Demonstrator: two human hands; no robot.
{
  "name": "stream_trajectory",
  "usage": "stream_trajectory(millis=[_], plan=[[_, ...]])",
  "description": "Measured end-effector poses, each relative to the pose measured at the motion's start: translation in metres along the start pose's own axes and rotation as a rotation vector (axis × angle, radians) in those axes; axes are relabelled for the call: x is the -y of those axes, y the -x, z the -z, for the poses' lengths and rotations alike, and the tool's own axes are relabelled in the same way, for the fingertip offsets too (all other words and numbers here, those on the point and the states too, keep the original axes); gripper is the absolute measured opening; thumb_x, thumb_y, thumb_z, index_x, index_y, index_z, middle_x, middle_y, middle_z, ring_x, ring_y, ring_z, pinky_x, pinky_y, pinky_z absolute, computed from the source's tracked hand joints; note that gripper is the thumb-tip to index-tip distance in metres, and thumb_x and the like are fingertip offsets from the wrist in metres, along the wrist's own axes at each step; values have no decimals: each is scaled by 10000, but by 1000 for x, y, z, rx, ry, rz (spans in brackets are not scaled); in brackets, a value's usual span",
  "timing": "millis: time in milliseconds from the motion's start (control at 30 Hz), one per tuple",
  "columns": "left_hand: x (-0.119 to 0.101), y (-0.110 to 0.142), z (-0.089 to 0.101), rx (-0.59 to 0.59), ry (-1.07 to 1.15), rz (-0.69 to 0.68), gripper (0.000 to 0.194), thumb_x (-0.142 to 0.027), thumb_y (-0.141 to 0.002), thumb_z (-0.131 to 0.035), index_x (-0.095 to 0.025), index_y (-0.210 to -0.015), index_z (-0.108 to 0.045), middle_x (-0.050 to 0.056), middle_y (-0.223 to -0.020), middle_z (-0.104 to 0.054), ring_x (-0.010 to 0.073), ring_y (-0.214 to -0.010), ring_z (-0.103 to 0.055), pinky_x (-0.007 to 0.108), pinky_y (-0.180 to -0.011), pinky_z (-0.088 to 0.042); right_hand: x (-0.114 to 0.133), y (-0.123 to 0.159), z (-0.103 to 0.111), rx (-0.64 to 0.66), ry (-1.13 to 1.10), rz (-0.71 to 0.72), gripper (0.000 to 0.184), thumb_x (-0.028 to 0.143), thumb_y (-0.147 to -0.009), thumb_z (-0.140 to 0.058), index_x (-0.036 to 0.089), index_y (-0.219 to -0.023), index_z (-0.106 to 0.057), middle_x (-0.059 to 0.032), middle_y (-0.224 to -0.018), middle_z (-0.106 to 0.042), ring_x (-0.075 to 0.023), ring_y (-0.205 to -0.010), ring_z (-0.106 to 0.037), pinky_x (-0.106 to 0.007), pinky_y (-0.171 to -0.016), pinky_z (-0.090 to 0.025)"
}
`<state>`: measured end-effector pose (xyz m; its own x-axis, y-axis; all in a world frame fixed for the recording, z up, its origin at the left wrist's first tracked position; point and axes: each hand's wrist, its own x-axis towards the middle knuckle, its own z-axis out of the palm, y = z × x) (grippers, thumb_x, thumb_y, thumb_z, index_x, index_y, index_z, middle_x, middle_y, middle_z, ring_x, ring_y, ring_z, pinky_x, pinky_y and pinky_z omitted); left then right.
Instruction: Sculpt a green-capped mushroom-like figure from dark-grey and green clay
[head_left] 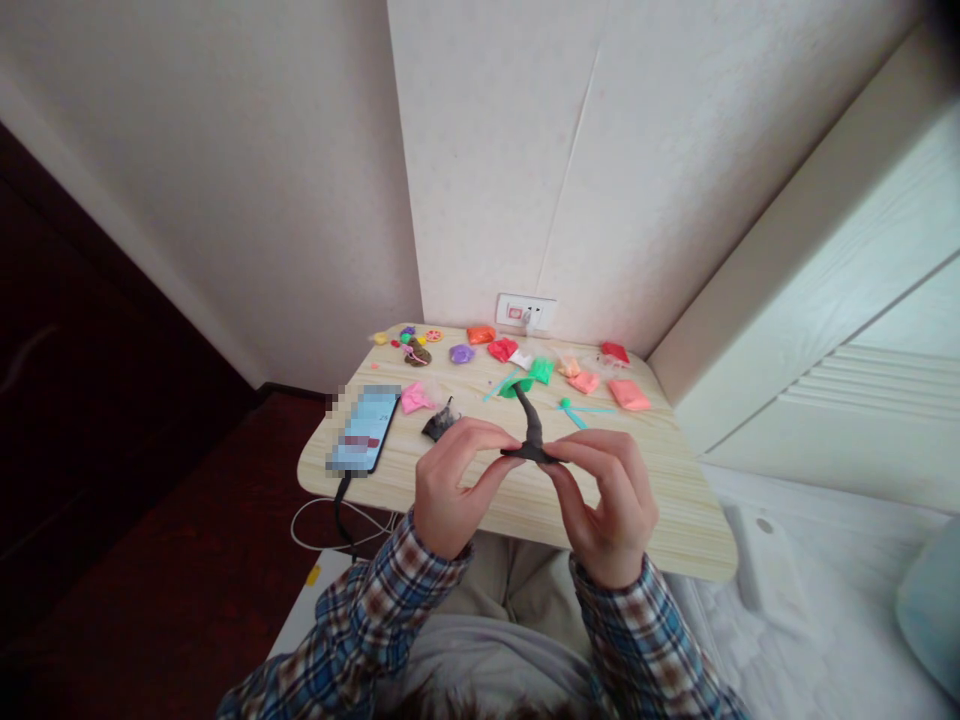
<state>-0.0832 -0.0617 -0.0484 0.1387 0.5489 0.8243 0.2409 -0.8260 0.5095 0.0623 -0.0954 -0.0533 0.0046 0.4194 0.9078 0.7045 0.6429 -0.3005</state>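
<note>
At the left edge of the surface (637, 525), a phone (364, 435) lies on my left; I keep my sleeve away from its cable (341, 510). Further right, between phone and hands, lie a pink packet (416, 397) and a dark packet (438, 426).

My left grip (454, 490) is drawn to a pinch: forefinger above, thumb below, on the left rim of the dark piece (533, 428). This piece, which looks like soft modelling clay, is held near the middle of the front edge, its flared base toward me, its bent stem pointing to the back edge. A green piece (507, 389) shows at the stem's tip; I cannot tell whether the two touch.

My right grip (611, 505) is pinched likewise on the right rim. Recommended handling: apply equal, light pressure from both sides; work the rim in small increments; keep fingers off the stem, which would probably bend further. Uneven pull could tear the thin rim.

Toward the right edge, a blue strip (575, 416) lies beyond my right grip.
</note>
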Motion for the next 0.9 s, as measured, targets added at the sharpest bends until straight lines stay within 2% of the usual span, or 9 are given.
stream_trajectory(millis=[133,233,367,467,667,900], plan=[[-8,-5,4,-20,105,86,86,-117,-775,-663,-164,-839,-630,36,-795,-666,147,-772,-627,281,-710,-521,13,-12,7,69,12,-103,308,135,-792,-638,218,-1078,-562,-51,-921,-618,-195,-871,-589,-358,-731,-509],[-12,-5,4,-34,159,101,120,-88,-763,-667,-167,-846,-630,28,-811,-668,146,-790,-627,285,-726,-519,19,-14,9,52,9,-76,288,78,-796,-612,222,-1044,-583,-40,-881,-628,-177,-822,-590,-329,-695,-504],[-15,-4,3,-27,219,84,192,-57,-756,-660,-163,-911,-622,42,-870,-670,160,-843,-632,311,-758,-529,19,-11,10,-35,-10,-18,308,65,-804,-578,234,-1061,-596,-36,-854,-643,-177,-782,-604,-331,-652,-510],[-18,-6,5,-14,196,30,199,-14,-765,-627,-162,-898,-622,39,-879,-674,148,-843,-638,293,-751,-540,18,-9,10,-73,10,16,343,58,-804,-556,234,-1096,-594,-49,-885,-648,-189,-814,-617,-349,-663,-525],[-29,-14,10,-45,24,-197,188,-25,-800,-586,-181,-896,-629,31,-893,-660,142,-835,-636,290,-710,-557,16,-7,9,-149,42,107,307,69,-802,-571,247,-1049,-614,-43,-880,-652,-197,-821,-647,-360,-656,-543],[-31,-13,13,-58,-32,-282,182,-71,-794,-627,-186,-935,-634,19,-899,-666,145,-855,-637,297,-731,-555,15,-7,10,-143,24,123,264,115,-827,-563,242,-1055,-605,-52,-916,-662,-209,-867,-656,-374,-686,-547]])
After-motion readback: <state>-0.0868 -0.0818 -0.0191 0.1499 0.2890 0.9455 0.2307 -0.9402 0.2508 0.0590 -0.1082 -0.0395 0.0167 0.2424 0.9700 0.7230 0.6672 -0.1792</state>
